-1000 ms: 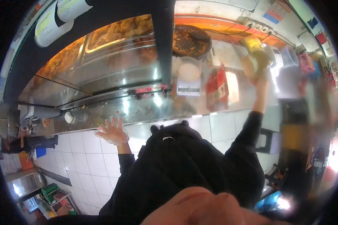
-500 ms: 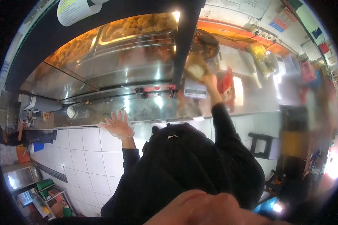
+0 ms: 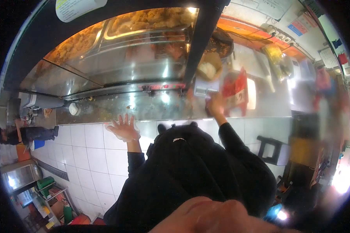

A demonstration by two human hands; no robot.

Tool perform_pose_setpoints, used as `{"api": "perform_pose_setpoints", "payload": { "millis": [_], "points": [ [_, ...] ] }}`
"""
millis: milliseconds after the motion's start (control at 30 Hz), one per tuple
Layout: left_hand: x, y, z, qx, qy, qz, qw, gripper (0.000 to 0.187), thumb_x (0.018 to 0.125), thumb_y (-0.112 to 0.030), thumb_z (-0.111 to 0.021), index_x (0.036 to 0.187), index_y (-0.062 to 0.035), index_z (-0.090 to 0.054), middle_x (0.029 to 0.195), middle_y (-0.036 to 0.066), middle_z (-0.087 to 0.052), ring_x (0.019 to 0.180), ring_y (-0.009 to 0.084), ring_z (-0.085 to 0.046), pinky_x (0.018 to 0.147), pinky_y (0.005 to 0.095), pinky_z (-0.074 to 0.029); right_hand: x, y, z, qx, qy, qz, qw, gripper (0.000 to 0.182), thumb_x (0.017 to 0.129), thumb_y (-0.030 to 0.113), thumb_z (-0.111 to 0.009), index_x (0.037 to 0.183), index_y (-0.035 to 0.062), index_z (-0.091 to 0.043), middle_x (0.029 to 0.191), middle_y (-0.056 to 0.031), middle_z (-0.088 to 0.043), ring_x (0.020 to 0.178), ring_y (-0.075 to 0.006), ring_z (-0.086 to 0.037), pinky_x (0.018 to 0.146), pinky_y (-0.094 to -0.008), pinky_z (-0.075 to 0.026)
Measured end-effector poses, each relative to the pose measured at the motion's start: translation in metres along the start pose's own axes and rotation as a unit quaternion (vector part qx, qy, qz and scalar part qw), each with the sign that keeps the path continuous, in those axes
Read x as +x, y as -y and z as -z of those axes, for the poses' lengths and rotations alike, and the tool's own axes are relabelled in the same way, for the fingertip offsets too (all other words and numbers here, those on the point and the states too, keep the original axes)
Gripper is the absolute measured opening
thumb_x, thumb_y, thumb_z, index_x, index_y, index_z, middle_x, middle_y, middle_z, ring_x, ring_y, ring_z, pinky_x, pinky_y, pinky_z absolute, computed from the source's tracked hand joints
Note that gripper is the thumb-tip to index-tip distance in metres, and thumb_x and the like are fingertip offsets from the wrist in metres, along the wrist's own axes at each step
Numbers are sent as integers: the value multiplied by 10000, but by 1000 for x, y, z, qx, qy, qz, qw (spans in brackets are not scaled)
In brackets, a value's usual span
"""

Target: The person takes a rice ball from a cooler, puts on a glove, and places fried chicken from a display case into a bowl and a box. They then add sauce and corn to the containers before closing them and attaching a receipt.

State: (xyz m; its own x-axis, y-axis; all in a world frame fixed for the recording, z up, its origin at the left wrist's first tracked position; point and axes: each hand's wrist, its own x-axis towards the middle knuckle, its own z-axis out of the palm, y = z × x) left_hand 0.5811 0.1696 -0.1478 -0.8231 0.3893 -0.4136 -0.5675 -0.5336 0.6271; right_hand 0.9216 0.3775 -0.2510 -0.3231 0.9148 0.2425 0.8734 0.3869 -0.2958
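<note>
My left hand, in a clear plastic glove, is held out with its fingers spread just off the front edge of the steel counter; nothing is in it. My bare right hand is at the counter's edge, its fingers curled, a small dark shape by the fingertips too blurred to name. Just beyond it is a white digital scale. A brown paper container with white food, looking like rice, stands at the scale's far side. Right of my right hand is a red and white packet.
Behind glass, a heated display cabinet holds trays of fried food. A dark pan with crumbs sits beyond the scale. A yellow bag lies farther right. A black stool stands below the counter. Another person is at far left.
My right hand has left the paper container and drawn back toward the counter's front edge. The container stays by the scale. My left hand remains spread in about the same place.
</note>
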Motion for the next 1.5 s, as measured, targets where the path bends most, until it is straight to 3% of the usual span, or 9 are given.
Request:
{"api": "perform_pose_setpoints", "payload": {
  "millis": [367, 633, 700, 933, 1100, 1133, 1267, 1400, 1500],
  "points": [
    [9, -6, -2, -3, -4, -13, 1000, 886, 847, -684, -384, 1477, -207, 18, 1500, 140, -157, 1304, 435, -278, 1000, 615, -286, -7, -4, -30, -10, 36, -62, 997, 416, 759, 192, -616, 1167, 116, -599, 1042, -148, -496, 985, -324, -484, 849, -459, -372],
    [17, -11, 24, -56, 13, -50, 997, 838, 851, -685, -375, 1473, -242, -31, 1478, 138, -221, 1278, 440, -318, 970, 621, -321, 56, 164, 93, 260, -174, 243, 918, 355, 743, 34, -595, 1092, 86, -624, 1166, -175, -520, 1093, -332, -493, 930, -444, -380],
    [17, -15, 36, -70, 28, -47, 996, 808, 855, -682, -370, 1468, -250, -69, 1467, 145, -243, 1268, 443, -332, 954, 623, -339, 87, 194, 102, 229, -288, 377, 850, 353, 755, 51, -595, 1096, 133, -634, 1305, -180, -467, 1249, -317, -415, 1034, -480, -292],
    [10, -42, 71, -130, -25, -125, 983, 727, 879, -667, -319, 1448, -234, -191, 1451, 186, -266, 1255, 443, -359, 934, 608, -375, 157, 228, 66, 9, -442, 363, 820, 385, 775, 209, -562, 1138, 309, -643, 1398, -64, -426, 1353, -236, -307, 1119, -510, 23],
    [9, -67, 81, -61, -87, -145, 984, 793, 895, -642, -310, 1464, -119, -130, 1413, 206, -321, 1188, 436, -427, 955, 529, -382, 159, 267, 53, 24, -438, 355, 825, 369, 779, 199, -585, 1119, 327, -651, 1394, -53, -435, 1336, -230, -337, 1115, -502, 25],
    [22, -68, 83, -62, 47, -171, 982, 748, 896, -637, -327, 1407, -98, -243, 1360, 186, -395, 1139, 358, -477, 935, 467, -407, 160, 285, 51, 36, -434, 369, 821, 382, 782, 198, -588, 1142, 316, -638, 1396, -50, -433, 1327, -229, -349, 1107, -508, -18],
    [7, -69, -44, 250, 183, -463, 830, 438, 977, -372, -348, 1231, -42, -483, 1146, 102, -560, 878, 151, -560, 828, 305, -450, 151, 369, 39, 130, -284, 448, 837, 449, 841, 139, -521, 1287, 179, -504, 1410, -82, -395, 1285, -234, -395, 985, -508, -315],
    [-14, -84, -162, 463, 329, -613, 549, 242, 897, -134, -469, 1003, -18, -653, 953, 123, -637, 824, 277, -613, 780, 343, -458, 108, 357, 24, 221, -152, 479, 836, 372, 836, 122, -524, 1206, 140, -540, 1305, -109, -455, 1155, -273, -478, 922, -447, -399],
    [-17, -91, -238, 486, 411, -603, 480, 258, 883, -171, -487, 1033, -46, -656, 1018, 117, -645, 917, 276, -611, 784, 353, -468, 89, 337, 23, 304, 23, 490, 817, 283, 821, 112, -543, 1101, 106, -588, 1170, -128, -530, 985, -314, -580, 835, -398, -486]
  ]
}}
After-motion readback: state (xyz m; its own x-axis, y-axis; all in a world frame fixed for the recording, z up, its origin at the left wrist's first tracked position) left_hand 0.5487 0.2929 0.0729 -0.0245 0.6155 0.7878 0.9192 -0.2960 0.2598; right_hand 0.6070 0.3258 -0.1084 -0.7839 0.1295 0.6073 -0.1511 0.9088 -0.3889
